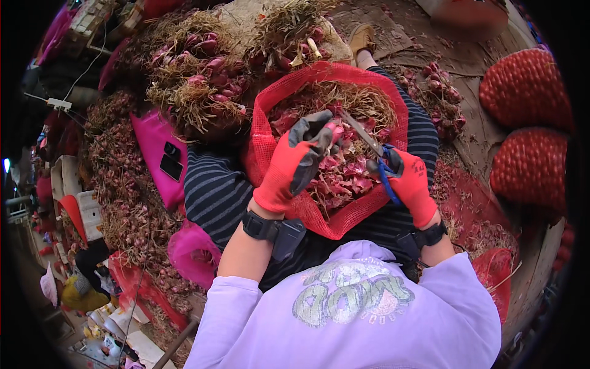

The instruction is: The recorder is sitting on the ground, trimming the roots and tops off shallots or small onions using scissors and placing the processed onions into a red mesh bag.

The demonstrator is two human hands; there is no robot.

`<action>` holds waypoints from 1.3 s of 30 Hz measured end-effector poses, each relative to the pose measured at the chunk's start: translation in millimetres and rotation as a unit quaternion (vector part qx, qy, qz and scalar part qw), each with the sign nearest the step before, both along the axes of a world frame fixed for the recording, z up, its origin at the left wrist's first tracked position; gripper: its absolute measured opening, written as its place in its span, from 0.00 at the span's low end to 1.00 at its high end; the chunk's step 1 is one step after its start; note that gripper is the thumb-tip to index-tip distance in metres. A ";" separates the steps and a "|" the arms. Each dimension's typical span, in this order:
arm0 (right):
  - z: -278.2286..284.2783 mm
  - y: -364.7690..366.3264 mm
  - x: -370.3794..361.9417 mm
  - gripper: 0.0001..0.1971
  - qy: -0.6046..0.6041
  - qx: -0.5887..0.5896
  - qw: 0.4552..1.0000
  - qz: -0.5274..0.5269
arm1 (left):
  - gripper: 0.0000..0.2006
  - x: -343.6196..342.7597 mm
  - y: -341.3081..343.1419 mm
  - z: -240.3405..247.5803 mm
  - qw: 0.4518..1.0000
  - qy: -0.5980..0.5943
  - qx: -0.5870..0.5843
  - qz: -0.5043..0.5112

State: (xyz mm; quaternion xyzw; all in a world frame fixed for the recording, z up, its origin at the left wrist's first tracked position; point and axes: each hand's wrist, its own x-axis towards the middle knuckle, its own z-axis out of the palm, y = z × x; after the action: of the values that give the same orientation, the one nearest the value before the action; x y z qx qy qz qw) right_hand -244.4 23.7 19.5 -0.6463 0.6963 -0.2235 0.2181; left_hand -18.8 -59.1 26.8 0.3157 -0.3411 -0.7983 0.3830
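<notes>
Between my legs stands an open red mesh bag [329,226], its rim folded outward, with loose reddish skins [344,181] and dry stalks inside. Over its middle, my left hand [294,157], in a red and dark grey work glove, has its fingers closed round a pinkish-red shallot [335,130]. My right hand [410,183], gloved alike, grips a pair of scissors [367,138] by the blue handles. The blades point up and left, their tips close to the shallot's top. Whether the tips touch it I cannot tell.
Bunches of shallots with dried tops [206,80] lie beyond the bag, and others [433,92] right of my leg. Two filled red mesh sacks [525,89] stand far right. A phone [171,166] rests on pink cloth [150,138] at left, beside a large shallot heap [117,166].
</notes>
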 end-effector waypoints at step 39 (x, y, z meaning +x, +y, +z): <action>8.9 -4.0 0.1 0.17 -0.039 -0.108 0.992 0.053 | 0.16 -0.1 -3.6 3.4 1.000 0.027 0.001 0.016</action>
State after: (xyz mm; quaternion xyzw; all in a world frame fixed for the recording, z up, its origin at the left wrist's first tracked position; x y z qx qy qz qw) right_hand -244.3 19.7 28.4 -0.6930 0.6235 -0.3107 0.1859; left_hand -18.8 -62.7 30.2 0.3001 -0.3248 -0.8007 0.4042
